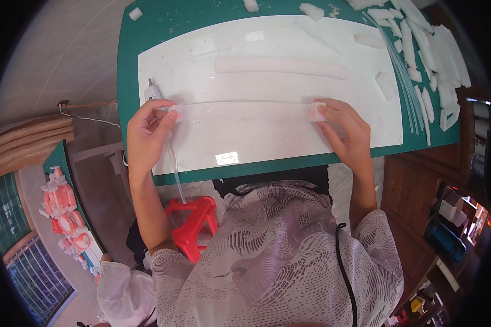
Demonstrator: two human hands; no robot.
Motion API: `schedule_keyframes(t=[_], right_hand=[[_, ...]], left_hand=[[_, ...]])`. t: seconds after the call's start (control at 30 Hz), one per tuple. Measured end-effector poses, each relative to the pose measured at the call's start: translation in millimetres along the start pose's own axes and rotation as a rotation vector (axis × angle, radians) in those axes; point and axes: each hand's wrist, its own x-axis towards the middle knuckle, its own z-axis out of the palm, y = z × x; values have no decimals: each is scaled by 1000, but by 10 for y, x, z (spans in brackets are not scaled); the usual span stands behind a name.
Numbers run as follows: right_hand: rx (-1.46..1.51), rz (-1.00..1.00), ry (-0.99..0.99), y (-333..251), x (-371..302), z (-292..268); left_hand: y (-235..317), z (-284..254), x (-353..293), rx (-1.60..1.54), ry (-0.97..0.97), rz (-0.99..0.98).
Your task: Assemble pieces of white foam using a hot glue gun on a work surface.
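My left hand [145, 133] pinches a small white foam block [174, 112] between thumb and fingers. Another small white foam block [317, 113] is gripped by the thumb and fingers of my right hand [348, 129]. Between the two blocks runs a thin faint line [245, 102]; whether it is a thread or the edge of clear film, I cannot tell. Beside my left hand lies a white glue gun [153, 91], with a clear glue stick [177, 169] trailing past the table edge. A long white foam strip [278, 67] rests beyond both hands on the glossy white sheet [273, 139].
Clear rods [406, 82] and many white foam pieces [420, 43] crowd the right side of the green table [131, 60]. Two foam blocks [386, 85] sit at the sheet's right. A red stool [193, 223] stands below the near edge. At lower left is another person's sleeve [123, 289].
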Motion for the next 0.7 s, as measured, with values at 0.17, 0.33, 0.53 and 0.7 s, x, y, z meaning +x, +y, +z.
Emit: schedule_keyframes(t=[0.17,0.33,0.53,0.7], right_hand=[[-10,-16,-7,3,2,-6],[-14,-16,-10,4,2,-7],[-15,-9,-14,4,3,-10],[-18,-20,-14,5,-8,-12]], left_hand=[[7,1,-2,-15,-3,-21],[-9,-2,0,0,3,-16],[8,1,-2,0,-2,-16],[6,8,4,4,-8,-11]])
